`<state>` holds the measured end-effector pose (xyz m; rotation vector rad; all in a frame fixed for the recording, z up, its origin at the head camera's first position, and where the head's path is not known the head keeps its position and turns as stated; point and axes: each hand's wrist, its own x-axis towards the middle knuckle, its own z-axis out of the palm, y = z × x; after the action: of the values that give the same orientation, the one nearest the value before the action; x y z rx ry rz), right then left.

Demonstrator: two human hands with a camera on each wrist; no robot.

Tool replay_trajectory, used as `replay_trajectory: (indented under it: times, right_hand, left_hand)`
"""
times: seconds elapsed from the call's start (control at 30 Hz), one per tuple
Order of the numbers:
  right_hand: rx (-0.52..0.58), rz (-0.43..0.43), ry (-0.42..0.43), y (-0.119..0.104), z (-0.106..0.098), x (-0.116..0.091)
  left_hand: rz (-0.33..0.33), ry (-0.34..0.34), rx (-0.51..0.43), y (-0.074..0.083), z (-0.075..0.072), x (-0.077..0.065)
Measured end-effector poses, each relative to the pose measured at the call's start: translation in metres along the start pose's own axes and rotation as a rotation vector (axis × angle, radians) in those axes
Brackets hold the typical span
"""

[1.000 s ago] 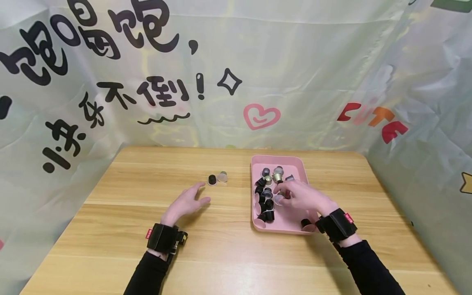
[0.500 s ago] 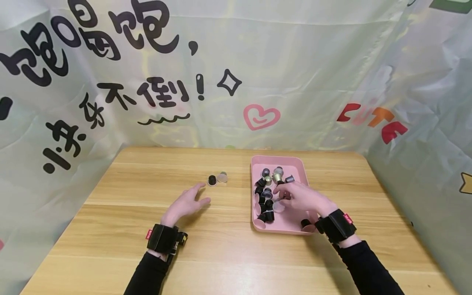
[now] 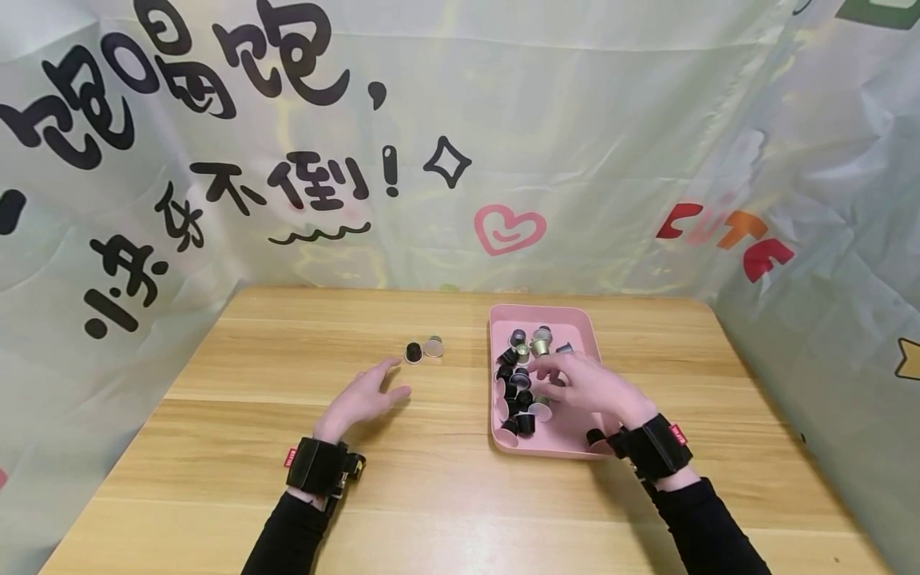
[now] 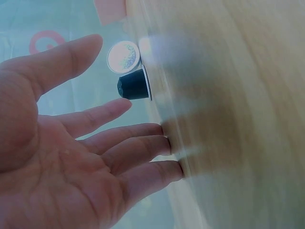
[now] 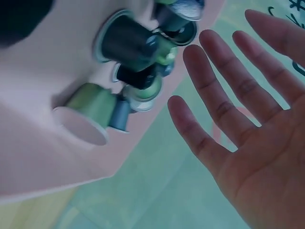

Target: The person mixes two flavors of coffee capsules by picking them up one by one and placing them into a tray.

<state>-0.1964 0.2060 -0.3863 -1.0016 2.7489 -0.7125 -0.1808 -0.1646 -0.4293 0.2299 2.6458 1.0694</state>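
Note:
My left hand rests on the table with its fingers relaxed and spread, holding nothing. Just beyond its fingertips stand a black coffee capsule and a capsule with a pale round lid tipped on its side; the left wrist view shows the black capsule close to the index fingertip. Over the pink tray hovers my right hand, its fingers loosely extended and nothing between them in the right wrist view. A pale-lidded capsule lies below its thumb. Several black capsules crowd the tray's left side.
Silver and gold capsules lie toward the tray's far end. One capsule lies in the near right corner, partly behind my right wrist. A printed cloth hangs behind the wooden table, with bare wood between the hands.
The pale-lidded capsule under my right hand has shifted toward the near end of the tray. My right hand has moved only slightly, and the left hand has stayed in place.

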Motion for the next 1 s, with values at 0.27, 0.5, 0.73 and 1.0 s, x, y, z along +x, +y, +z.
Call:
replay_trajectory:
  times: [0.27, 0.5, 0.73, 1.0]
  right_hand:
    - [0.05, -0.051, 0.019, -0.016, -0.002, 0.001]
    - [0.115, -0.027, 0.04, -0.031, 0.004, 0.004]
    - [0.137, -0.013, 0.054, -0.04, 0.01, 0.009]
    - [0.122, -0.084, 0.066, -0.041, 0.018, 0.017]
  left_hand:
    - [-0.001, 0.004, 0.005, 0.0, 0.0, 0.0]
    - [-0.004, -0.002, 0.005, 0.001, 0.001, 0.0]
    - [-0.006, -0.002, 0.007, 0.002, 0.002, 0.0]
    - [-0.012, 0.0, 0.014, 0.001, 0.002, 0.0]
